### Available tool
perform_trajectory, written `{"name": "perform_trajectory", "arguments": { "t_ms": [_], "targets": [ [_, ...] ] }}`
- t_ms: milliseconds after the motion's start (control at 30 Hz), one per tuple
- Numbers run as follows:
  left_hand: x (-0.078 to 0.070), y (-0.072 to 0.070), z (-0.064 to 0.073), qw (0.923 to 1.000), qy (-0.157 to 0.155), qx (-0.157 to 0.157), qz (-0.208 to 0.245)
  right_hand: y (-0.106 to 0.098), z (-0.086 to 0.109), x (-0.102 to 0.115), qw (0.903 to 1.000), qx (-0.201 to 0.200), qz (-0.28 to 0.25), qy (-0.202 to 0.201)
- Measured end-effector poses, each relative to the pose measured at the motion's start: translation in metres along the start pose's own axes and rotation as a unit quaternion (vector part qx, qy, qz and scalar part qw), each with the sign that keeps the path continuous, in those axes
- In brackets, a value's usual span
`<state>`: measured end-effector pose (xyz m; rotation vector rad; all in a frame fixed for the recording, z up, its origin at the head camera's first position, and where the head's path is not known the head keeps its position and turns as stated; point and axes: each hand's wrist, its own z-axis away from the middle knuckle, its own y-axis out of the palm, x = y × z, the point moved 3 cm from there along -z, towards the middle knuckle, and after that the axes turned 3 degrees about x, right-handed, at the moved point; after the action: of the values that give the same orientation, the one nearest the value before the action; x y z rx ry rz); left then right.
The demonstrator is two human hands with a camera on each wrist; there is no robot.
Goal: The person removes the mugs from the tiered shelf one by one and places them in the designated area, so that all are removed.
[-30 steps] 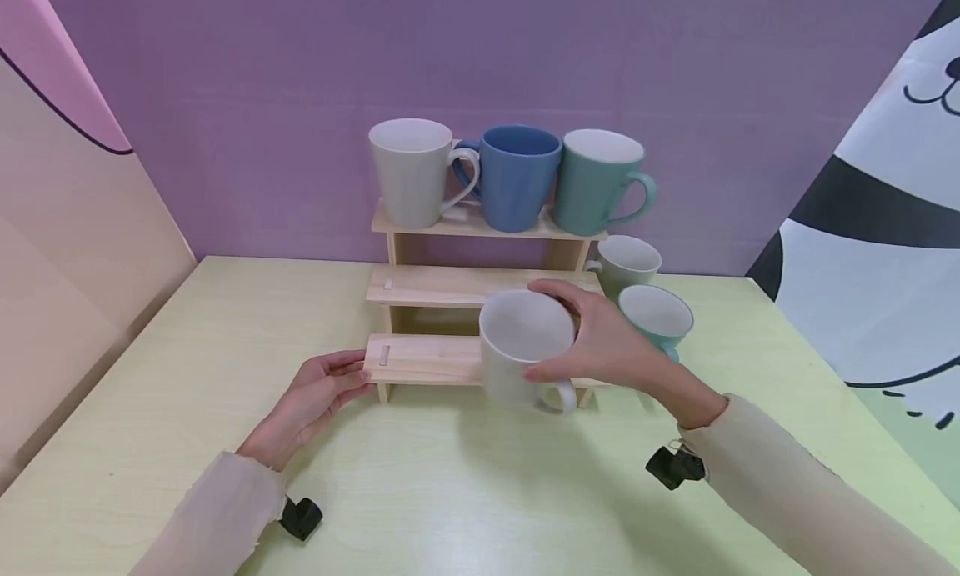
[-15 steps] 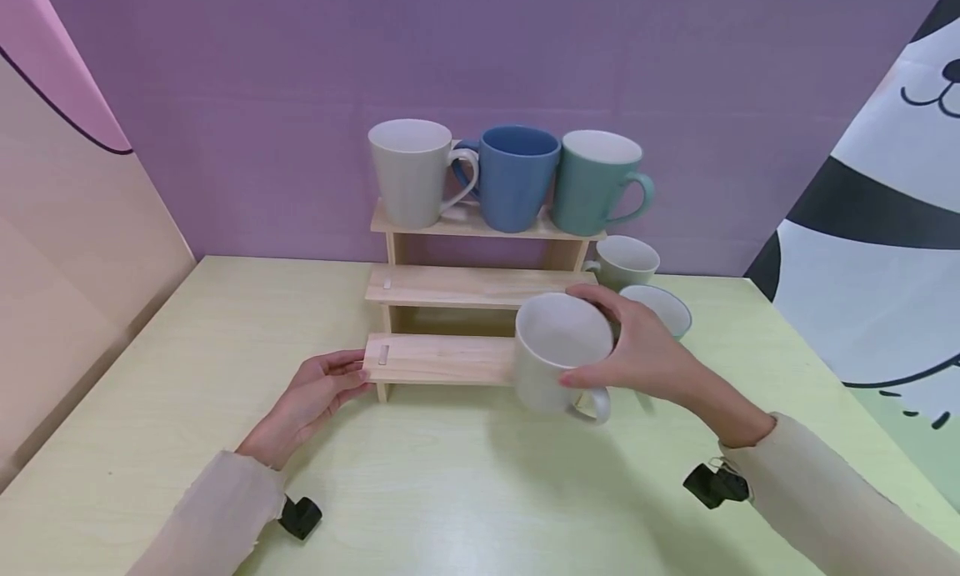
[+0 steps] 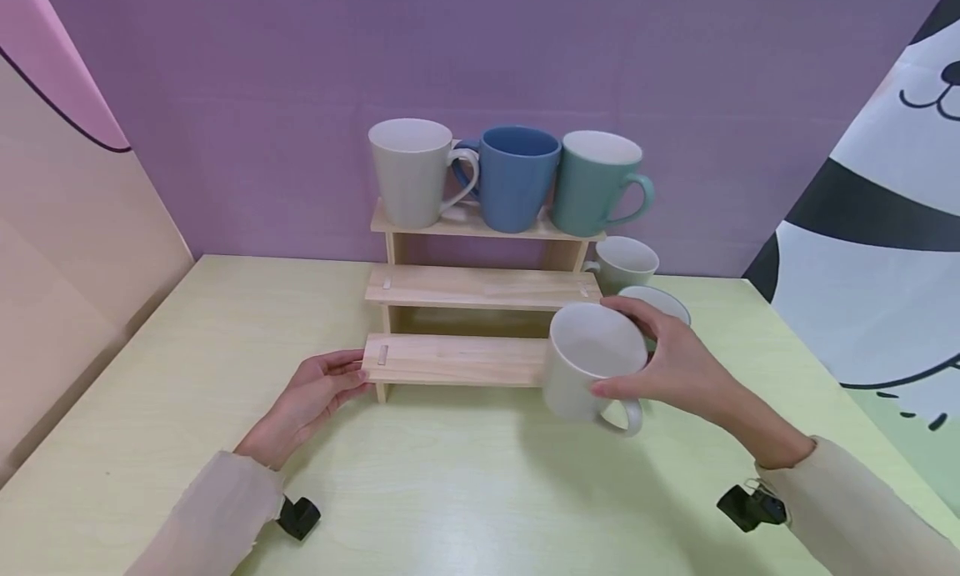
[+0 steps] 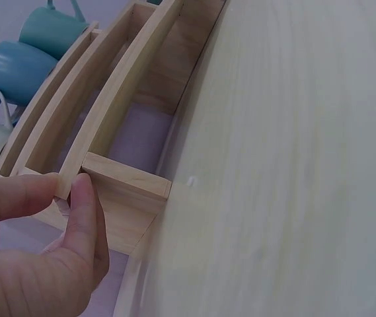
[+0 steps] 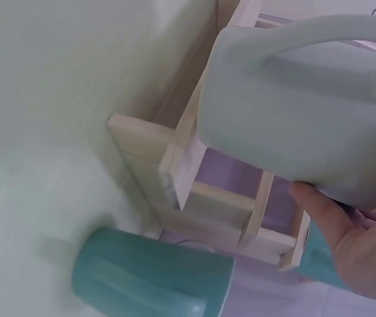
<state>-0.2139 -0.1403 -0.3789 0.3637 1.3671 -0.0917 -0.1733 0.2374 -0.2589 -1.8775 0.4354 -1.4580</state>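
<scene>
White mug (image 3: pixel 577 388) held up near the right end of the rack (image 3: pixel 480 286)'s lowest tier (image 3: pixel 457 361).
The right hand (image 3: pixel 678 368) grips its body, perhaps to leave the handle (image 3: pixel 634 418) free; the left hand (image 3: pixel 318 393) pinches that tier's left end, likely to steady the rack, whose top tier (image 3: pixel 461 225) bears three upright mugs (image 3: pixel 517 184).

Our sleeved left forearm (image 3: pixel 213 513) and sleeved right forearm (image 3: pixel 858 501) slant inward from the lower corners, well apart, a bare left wrist (image 3: pixel 258 451) and right wrist (image 3: pixel 787 443) showing beyond the cloth. Our left hand (image 3: pixel 315 397) pinches with its thumb and fingertips. Our right hand (image 3: pixel 678 372) grips with its thumb (image 3: pixel 611 388) nearer us, set wide apart from its curved forefinger (image 3: pixel 630 308) beyond
</scene>
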Motion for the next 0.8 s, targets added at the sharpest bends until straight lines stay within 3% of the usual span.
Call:
{"name": "perform_trajectory", "arguments": {
  "t_ms": [800],
  "targets": [
    [0.0,0.0,-0.001,1.0,-0.003,0.0,-0.003,-0.02,0.033,-0.031,0.9985,-0.04,0.024,0.029]
  ]
}}
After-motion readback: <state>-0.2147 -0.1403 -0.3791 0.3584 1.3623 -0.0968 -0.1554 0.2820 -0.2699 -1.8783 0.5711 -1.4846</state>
